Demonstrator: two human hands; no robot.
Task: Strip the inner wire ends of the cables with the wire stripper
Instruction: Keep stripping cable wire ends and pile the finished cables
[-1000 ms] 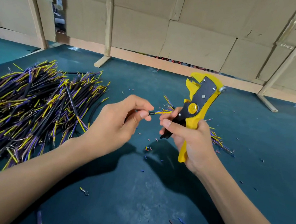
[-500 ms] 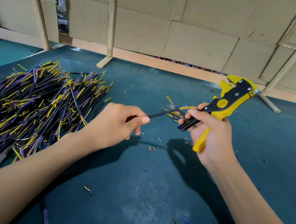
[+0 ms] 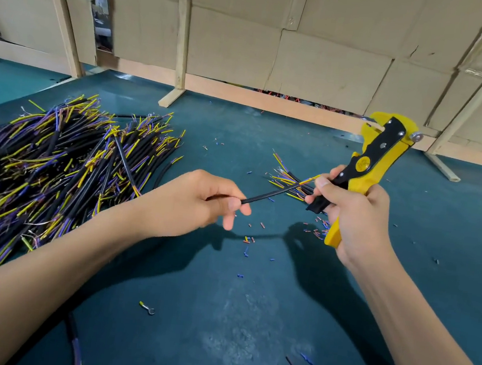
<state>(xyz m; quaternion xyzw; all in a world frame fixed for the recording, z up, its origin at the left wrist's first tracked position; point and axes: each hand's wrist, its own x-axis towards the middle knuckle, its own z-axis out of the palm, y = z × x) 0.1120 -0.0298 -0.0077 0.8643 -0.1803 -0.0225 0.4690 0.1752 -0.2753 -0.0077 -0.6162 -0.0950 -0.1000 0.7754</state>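
My left hand [image 3: 199,200] pinches a short black cable [image 3: 268,195] near its left end, and the cable slants up to the right. Its far end, with yellow and blue inner wires, lies against the thumb and forefinger of my right hand [image 3: 355,215]. That hand also grips the handles of the yellow and black wire stripper [image 3: 376,161], which points up and to the right with its jaws clear of the cable.
A big heap of black cables [image 3: 56,169] with yellow and purple wire ends fills the left of the teal table [image 3: 220,314]. A small cable pile [image 3: 287,181] lies behind my hands. Insulation scraps [image 3: 250,239] and a ring terminal [image 3: 147,307] are scattered about. Cardboard walls stand behind.
My hands have drawn apart, baring more of the cable. The right hand carried the stripper rightward and tilted it, while its fingers stayed on the cable's wire end.
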